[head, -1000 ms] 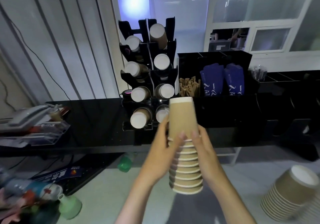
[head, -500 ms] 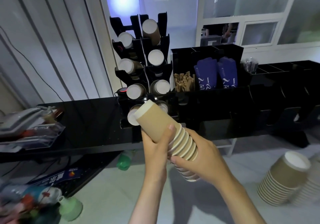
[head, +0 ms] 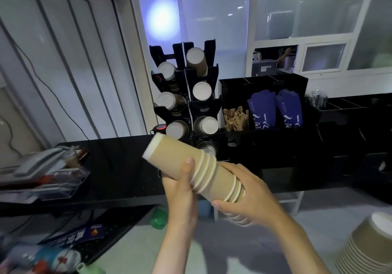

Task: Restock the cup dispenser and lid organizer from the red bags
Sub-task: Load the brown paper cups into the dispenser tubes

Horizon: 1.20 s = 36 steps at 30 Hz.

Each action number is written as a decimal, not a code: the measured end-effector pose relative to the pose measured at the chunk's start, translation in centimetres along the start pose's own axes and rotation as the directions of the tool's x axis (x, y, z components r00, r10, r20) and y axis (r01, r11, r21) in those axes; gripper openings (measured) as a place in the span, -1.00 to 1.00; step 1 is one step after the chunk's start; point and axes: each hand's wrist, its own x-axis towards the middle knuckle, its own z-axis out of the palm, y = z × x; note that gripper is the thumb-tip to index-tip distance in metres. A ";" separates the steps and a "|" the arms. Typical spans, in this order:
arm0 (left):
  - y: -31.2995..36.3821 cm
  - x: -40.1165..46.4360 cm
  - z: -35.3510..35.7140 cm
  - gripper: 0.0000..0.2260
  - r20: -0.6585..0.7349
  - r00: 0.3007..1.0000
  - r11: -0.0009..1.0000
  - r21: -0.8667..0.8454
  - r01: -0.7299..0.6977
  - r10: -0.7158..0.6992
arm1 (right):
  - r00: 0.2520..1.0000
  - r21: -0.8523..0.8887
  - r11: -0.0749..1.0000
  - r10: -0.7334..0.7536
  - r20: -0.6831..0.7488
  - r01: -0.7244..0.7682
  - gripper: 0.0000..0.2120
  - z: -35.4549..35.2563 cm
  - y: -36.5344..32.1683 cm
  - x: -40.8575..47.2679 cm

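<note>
Head view: one long black counter is seen across the frame, and on it one black cup dispenser is stood, two columns wide. Seven cup stacks are counted in its slots, three in the left column and four in the right, the lowest right one partly hidden. Beside the dispenser, one black organizer is set, in which two blue packets and one bundle of brown sticks are held. At the lower right edge, one further pile of brown cups is cut off by the frame.

One stack of brown paper cups is held in front of the counter, just below the dispenser's lowest slots. Its long axis is tilted, with the closed bases pointed up and to the left and the open rims down and to the right. The left hand is wrapped round the upper part, the thumb laid over the outermost cup. The right hand is curled round the lower part, fingers above and thumb beneath. About ten rims can be counted; some are hidden by the fingers.
</note>
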 end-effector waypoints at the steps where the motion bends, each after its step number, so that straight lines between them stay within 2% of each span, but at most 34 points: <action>1: 0.6 0.8 -0.1 -0.27 -0.040 0.999 0.999 -0.028 -0.022 0.021 | 1.000 -0.028 1.000 0.007 0.012 -0.006 -0.20 -0.1 0.3 0.1; 3: 2.0 2.9 -0.5 -0.36 -0.095 0.989 0.993 -0.035 -0.114 0.110 | 0.999 0.005 0.999 0.049 -0.001 -0.049 -0.22 -0.1 1.1 0.1; 6: 3.3 5.7 -0.8 -0.51 -0.135 0.956 0.965 -0.005 -0.262 0.259 | 0.989 0.149 0.981 0.134 -0.060 -0.123 -0.37 0.3 2.1 -0.1; 8: 3.9 7.1 -1.2 -0.35 -0.143 0.900 0.911 0.098 -0.400 0.411 | 0.986 0.206 0.969 0.151 -0.070 -0.134 -0.42 0.3 2.5 -0.2; 10: 4.7 8.4 -1.7 -0.17 -0.076 0.845 0.836 0.212 -0.505 0.530 | 0.986 0.235 0.963 0.154 -0.070 -0.133 -0.43 0.1 2.7 -0.3; 13: 5.1 10.7 -2.1 -0.21 0.105 0.785 0.718 0.345 -0.604 0.610 | 0.983 0.269 0.954 0.161 -0.093 -0.131 -0.35 -0.3 2.6 -0.4; 15: 5.1 11.9 -1.9 -0.23 0.199 0.761 0.667 0.382 -0.640 0.617 | 0.981 0.289 0.948 0.168 -0.096 -0.134 -0.32 -0.5 2.7 -0.5; 19: 5.1 13.6 -1.5 -0.34 0.290 0.769 0.657 0.400 -0.639 0.570 | 0.979 0.291 0.946 0.178 -0.102 -0.141 -0.30 -0.9 3.2 -0.5; 25: 4.6 14.6 -1.1 -0.27 0.346 0.785 0.570 0.546 -0.614 0.514 | 0.975 0.310 0.939 0.193 -0.109 -0.151 -0.31 -1.0 3.4 -1.0; 30: 4.3 14.9 -1.4 -0.20 0.375 0.829 0.527 0.644 -0.555 0.415 | 0.972 0.333 0.930 0.205 -0.111 -0.158 -0.33 -1.1 3.4 -1.2; 32: 4.2 14.9 -1.6 -0.17 0.411 0.824 0.471 0.680 -0.562 0.390 | 0.971 0.336 0.928 0.211 -0.111 -0.163 -0.33 -1.1 3.5 -1.2; 36: 4.3 14.7 -1.9 -0.26 0.480 0.778 0.301 0.733 -0.610 0.406 | 0.970 0.327 0.929 0.218 -0.105 -0.174 -0.35 -0.8 3.8 -1.2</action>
